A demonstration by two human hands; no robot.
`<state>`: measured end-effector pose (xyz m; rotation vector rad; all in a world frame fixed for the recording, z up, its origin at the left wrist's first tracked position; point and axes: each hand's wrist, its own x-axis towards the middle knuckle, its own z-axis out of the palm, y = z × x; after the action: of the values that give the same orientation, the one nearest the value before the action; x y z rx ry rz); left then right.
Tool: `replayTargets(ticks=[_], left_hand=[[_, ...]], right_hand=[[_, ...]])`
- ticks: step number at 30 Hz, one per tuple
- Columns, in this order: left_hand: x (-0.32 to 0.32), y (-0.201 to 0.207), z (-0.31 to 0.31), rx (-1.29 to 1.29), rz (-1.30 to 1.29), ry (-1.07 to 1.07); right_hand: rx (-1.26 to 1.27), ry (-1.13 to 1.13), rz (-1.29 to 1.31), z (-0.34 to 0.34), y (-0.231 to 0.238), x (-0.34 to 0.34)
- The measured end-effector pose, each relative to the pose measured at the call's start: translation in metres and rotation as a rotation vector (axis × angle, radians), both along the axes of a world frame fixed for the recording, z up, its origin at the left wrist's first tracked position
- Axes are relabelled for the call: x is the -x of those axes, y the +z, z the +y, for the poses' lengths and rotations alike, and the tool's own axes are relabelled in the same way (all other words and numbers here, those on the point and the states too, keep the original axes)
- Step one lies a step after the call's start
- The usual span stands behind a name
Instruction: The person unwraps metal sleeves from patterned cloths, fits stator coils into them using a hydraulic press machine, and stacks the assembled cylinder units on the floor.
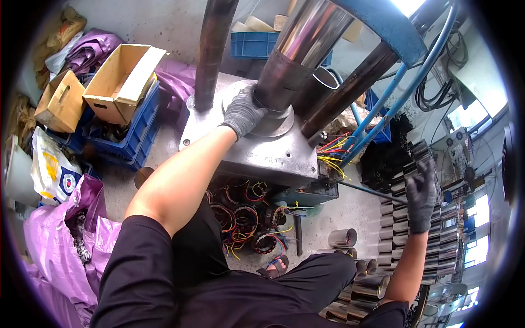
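My left hand [243,113], in a grey knit glove, grips the lower side of a dark metal cylinder [281,82]. Its thumb lies along the front, and its other fingertips are partly hidden. The cylinder stands upright on a round plate [270,129] on the steel press bed [251,158], under a shiny ram [317,30]. Off to the right, my right hand [421,194], in a dark grey glove, is raised with its fingers apart. It is beside the outer end of a thin dark lever rod [372,192]; whether it touches the rod I cannot tell.
Thick press columns [213,54] flank the cylinder. Blue hoses [383,117] run down on the right. Wound stators [240,221] with coloured wires lie under the bed. Stacked metal sleeves [402,240] fill the right side. Cardboard boxes [117,82] on blue crates [128,139] and purple sacks [65,235] stand left.
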<state>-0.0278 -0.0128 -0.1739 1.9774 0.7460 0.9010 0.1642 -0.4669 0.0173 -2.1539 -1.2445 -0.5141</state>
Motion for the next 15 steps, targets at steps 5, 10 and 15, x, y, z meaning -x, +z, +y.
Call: replayTargets(ticks=[5,10,15], left_hand=[[0.005,0.005,-0.006,0.007,0.008,0.022],[-0.003,-0.006,0.001,-0.054,-0.050,0.040],[-0.003,-0.008,0.002,-0.075,-0.022,0.043]], right_hand=[[0.542,0.060,0.082,-0.073,-0.039,0.059],[0.773,0.007,0.392,-0.095,-0.078,0.119],[0.716,-0.110,0.384,-0.085,-0.078,0.135]])
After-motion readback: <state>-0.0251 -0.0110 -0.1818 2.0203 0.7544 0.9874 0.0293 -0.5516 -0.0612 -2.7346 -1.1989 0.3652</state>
